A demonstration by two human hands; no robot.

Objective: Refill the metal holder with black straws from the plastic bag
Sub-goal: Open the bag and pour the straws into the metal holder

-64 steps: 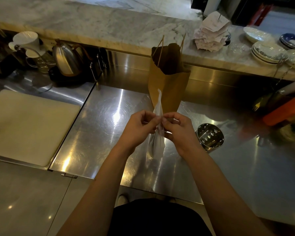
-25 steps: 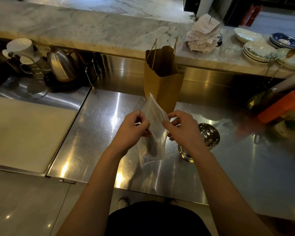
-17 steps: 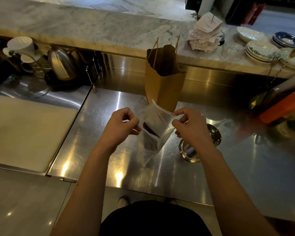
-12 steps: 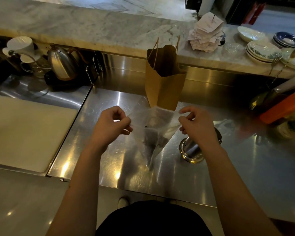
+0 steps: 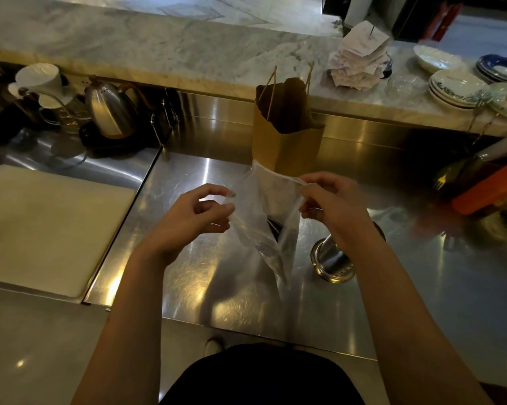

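Note:
A clear plastic bag (image 5: 265, 217) hangs above the steel counter, its mouth pulled wide. My left hand (image 5: 192, 219) pinches the bag's left edge and my right hand (image 5: 332, 206) pinches its right edge. Dark black straws (image 5: 275, 226) show through the film inside the bag. The round metal holder (image 5: 332, 263) stands on the counter just right of the bag, below my right wrist, which hides its top.
A brown paper bag (image 5: 285, 133) stands upright behind the plastic bag. A white cutting board (image 5: 46, 223) lies at the left. A steel kettle (image 5: 109, 111) and white cups sit back left. Stacked plates (image 5: 458, 87), receipts and an orange object (image 5: 492, 190) are at the right.
Both hands started close together at the bag's closed top, then pulled apart sideways. The bag's mouth now gapes open, and the straws inside have come into sight.

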